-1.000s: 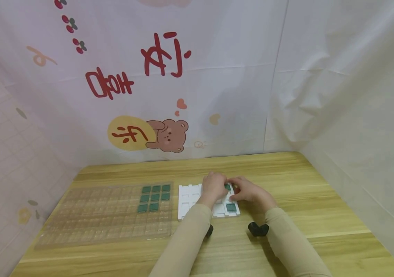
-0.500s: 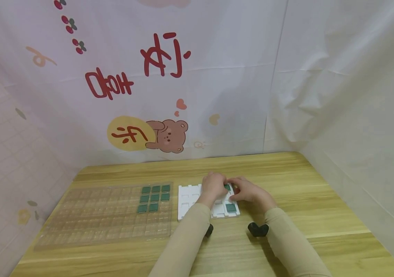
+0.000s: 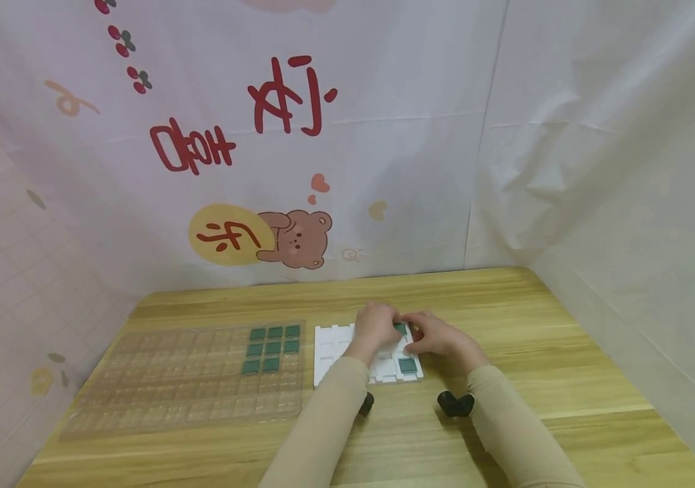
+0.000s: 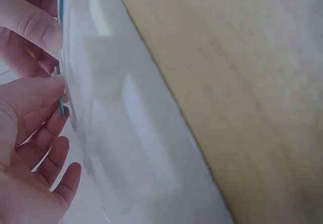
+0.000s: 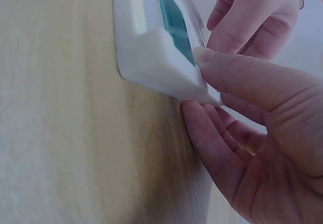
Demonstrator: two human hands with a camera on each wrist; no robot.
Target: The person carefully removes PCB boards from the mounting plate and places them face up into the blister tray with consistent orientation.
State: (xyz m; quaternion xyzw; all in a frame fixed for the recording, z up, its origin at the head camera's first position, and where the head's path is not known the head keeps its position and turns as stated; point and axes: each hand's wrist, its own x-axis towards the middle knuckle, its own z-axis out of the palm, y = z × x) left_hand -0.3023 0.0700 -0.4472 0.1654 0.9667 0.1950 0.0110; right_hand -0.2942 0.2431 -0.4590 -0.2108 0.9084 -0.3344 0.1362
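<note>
A white slotted tray (image 3: pixel 330 337) lies at the middle of the table. My left hand (image 3: pixel 376 327) reaches over its right half. Between thumb and fingers it pinches a thin green chip (image 4: pixel 62 105), seen edge-on in the left wrist view. My right hand (image 3: pixel 434 334) grips the tray's right edge, thumb on top and fingers against the side, as the right wrist view shows. One green chip (image 3: pixel 407 366) sits in the front right slot. Another patch of green chip (image 3: pixel 401 329) shows between the hands at the back right. My left hand hides the tray's middle slots.
Left of the white tray lies a large clear plastic tray (image 3: pixel 170 379) with many pockets. Several green chips (image 3: pixel 272 348) sit at its right end. A printed curtain (image 3: pixel 408 169) hangs behind the wooden table (image 3: pixel 542 379), and black camera mounts (image 3: pixel 455 404) sit at the wrists.
My left wrist and forearm have shifted slightly to the left, while the fingers stay at the back right of the white tray. My right hand has kept its place.
</note>
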